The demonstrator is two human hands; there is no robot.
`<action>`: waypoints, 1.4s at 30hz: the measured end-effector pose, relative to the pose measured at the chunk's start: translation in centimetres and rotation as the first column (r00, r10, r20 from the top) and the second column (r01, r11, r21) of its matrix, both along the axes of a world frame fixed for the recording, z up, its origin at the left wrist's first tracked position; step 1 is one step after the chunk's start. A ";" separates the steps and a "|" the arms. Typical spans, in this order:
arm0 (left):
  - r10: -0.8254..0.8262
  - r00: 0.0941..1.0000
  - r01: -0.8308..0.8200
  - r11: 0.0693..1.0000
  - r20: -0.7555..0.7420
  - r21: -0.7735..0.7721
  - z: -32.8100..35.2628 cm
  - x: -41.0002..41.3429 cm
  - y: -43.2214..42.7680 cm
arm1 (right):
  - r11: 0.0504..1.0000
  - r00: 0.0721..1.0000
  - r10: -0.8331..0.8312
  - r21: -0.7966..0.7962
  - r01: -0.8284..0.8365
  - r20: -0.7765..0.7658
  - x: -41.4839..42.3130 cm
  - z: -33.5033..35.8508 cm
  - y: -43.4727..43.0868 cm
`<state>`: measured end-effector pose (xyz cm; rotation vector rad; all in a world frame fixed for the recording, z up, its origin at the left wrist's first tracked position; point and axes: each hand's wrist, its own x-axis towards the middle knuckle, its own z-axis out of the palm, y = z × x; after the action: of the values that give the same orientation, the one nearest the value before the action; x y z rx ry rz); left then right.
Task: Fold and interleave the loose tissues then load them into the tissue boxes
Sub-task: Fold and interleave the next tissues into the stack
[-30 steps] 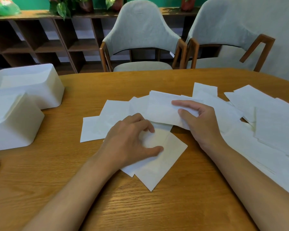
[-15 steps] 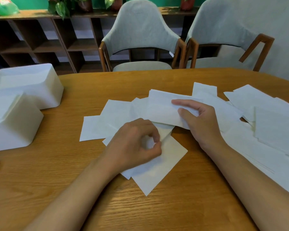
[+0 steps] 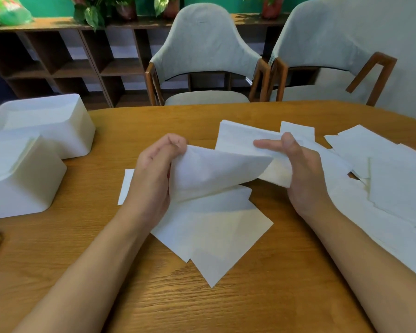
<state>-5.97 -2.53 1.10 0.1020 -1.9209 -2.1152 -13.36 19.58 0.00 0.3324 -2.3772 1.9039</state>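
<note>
Left hand (image 3: 154, 174) pinched the upper edge of one tissue (image 3: 214, 171) between curled fingers and thumb, holding it raised off the wooden table (image 3: 202, 304). Its lower part draped onto overlapping flat tissues (image 3: 214, 234) underneath. Right hand (image 3: 300, 171) pinched a folded tissue strip (image 3: 245, 140), thumb on top, index finger extended along it. The raised tissue's far corner ran under that strip. Loose tissues (image 3: 389, 183) were spread at right. Near tissue box (image 3: 22, 193) and far tissue box (image 3: 63, 131) sat at left.
</note>
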 end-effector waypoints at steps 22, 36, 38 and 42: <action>0.156 0.986 -0.161 0.981 -0.056 -0.110 0.4 0.3 -0.4 | 0.992 0.985 0.114 0.032 -0.119 0.126 -0.4 -0.9 -0.3; 0.053 0.978 -0.122 0.928 -0.199 -0.353 -0.8 -0.2 -1.8 | 0.993 0.989 0.072 0.088 -0.084 0.130 -0.5 -1.2 -0.3; 0.062 0.973 -0.142 0.918 -0.221 -0.370 -0.8 -0.3 -1.9 | 0.992 0.995 0.057 0.106 -0.065 0.076 -0.6 -1.2 -0.1; 0.008 0.979 -0.074 0.945 -0.205 -0.320 -0.6 -0.2 -1.9 | 0.996 1.000 0.001 0.090 -0.004 0.030 -0.8 -1.3 0.0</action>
<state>-6.20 -4.44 0.47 -0.1339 -2.0909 -1.6791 -14.18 19.56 -1.31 0.3150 -2.4887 1.8186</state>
